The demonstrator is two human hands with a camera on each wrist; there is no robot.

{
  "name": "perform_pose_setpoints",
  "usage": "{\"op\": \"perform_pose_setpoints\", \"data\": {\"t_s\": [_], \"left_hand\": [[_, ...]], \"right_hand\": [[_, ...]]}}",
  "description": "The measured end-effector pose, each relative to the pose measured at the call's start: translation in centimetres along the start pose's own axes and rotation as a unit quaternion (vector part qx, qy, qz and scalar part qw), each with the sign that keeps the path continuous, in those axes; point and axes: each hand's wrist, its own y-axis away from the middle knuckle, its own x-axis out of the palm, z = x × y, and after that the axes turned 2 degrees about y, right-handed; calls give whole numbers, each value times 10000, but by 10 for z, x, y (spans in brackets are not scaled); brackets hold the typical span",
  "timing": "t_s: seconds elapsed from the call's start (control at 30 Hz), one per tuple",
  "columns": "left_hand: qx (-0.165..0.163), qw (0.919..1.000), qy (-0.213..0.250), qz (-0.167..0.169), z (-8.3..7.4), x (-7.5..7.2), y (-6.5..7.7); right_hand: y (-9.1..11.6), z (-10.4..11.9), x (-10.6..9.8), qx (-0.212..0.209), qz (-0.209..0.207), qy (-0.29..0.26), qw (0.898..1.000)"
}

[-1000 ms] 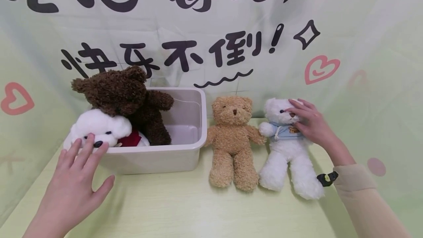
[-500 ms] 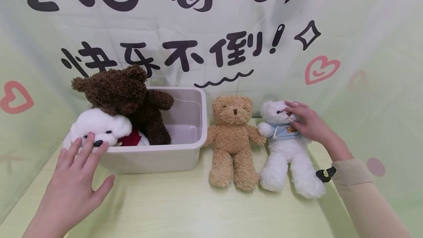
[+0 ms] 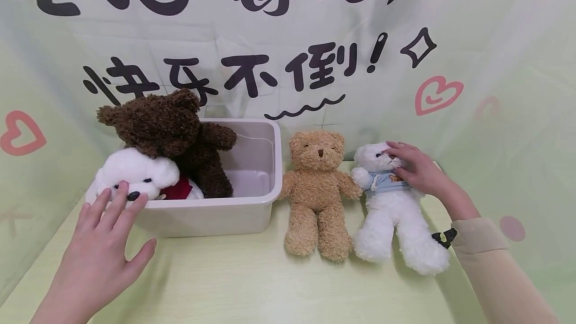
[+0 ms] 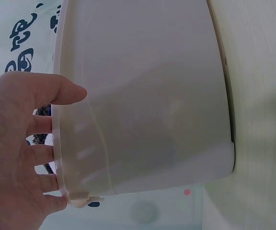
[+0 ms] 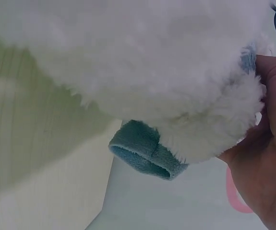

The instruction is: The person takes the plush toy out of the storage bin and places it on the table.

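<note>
At the right in the head view, my right hand [image 3: 422,169] grips the side of the white teddy bear's head, fingers over its face and thumb near its neck. This white teddy bear [image 3: 389,219] wears a blue top and lies face up; its blue sleeve [image 5: 145,148] shows in the right wrist view. My left hand [image 3: 101,254] has its fingers spread at the front rim of a light plastic bin [image 3: 211,219]. Those fingertips lie over the muzzle of a white plush dog [image 3: 135,171] in red. Behind it, a dark brown teddy bear [image 3: 157,121] leans in the bin.
A tan teddy bear [image 3: 318,194] lies between the bin and the white bear. The pale wooden table [image 3: 270,289] extends in front of them. A printed cloth backdrop [image 3: 297,24] with dark lettering hangs close behind, and cloth also hangs at both sides.
My right hand has shifted slightly left and down. The white teddy bear's head has moved the same way with it, and its right-side leg has slid a little outward. The left hand stays put.
</note>
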Motion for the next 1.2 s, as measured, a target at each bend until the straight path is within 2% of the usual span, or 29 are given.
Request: {"op": "perform_pose_setpoints", "data": {"t_s": [0.17,0.27,0.8,1.2], "left_hand": [[9,10000,-1,17,1,-1,0],[5,10000,15,26,1,-1,0],[38,10000,3,-8,1,-1,-1],[60,10000,-2,19,1,-1,1]], "right_hand": [[0,6,-3,646,316,-146,9973],[0,8,-4,756,368,-148,9964],[-3,21,-16,215,241,131,9994],[-20,67,-24,-230,601,548,9964]]}}
